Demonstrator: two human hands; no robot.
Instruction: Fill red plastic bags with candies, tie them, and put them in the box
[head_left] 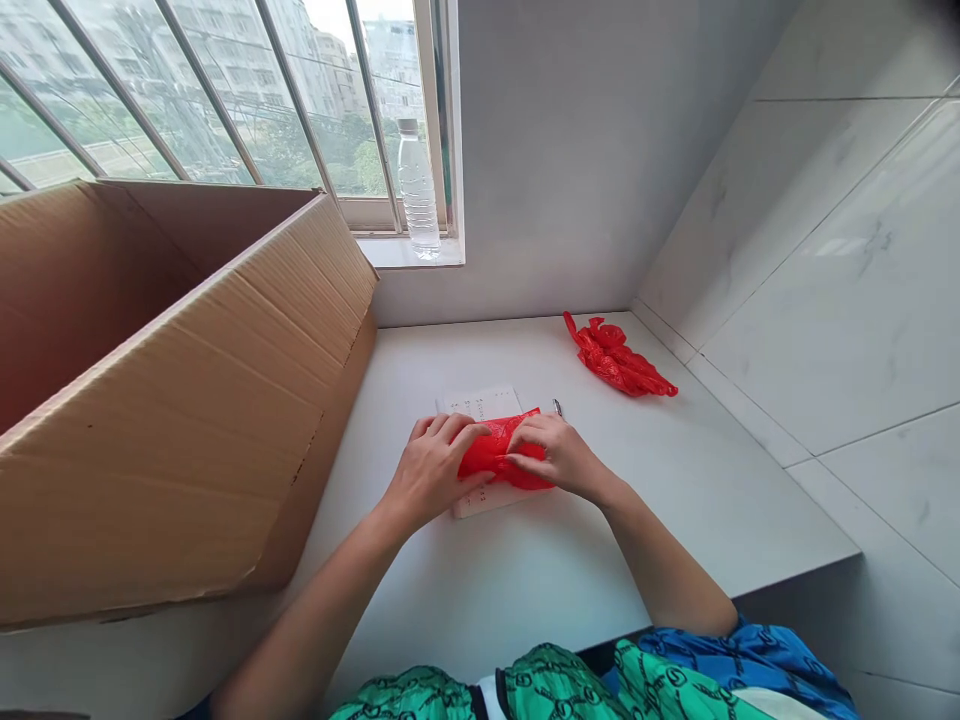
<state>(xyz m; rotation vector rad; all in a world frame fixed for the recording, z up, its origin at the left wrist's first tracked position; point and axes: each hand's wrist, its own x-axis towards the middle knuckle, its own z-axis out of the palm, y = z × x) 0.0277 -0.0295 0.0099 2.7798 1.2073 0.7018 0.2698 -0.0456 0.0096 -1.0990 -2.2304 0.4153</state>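
Note:
A red plastic bag [499,450] lies folded or bundled between my two hands, above a white printed sheet or booklet [484,403]. My left hand [439,460] rests around the bag's left end, fingers on top and thumb at the near side. On the right part, my right hand [551,455] pinches the red plastic between thumb and fingers. Whether anything is inside the bag I cannot tell. The tip of a pen [557,407] shows just beyond my right hand; the rest of it is hidden.
A large open cardboard box [187,420] takes up the left side. Another crumpled red plastic bag [619,358] lies at the back right of the white table [720,500]. On the windowsill stands a clear water bottle [418,190]. A tiled wall [847,270] borders the right.

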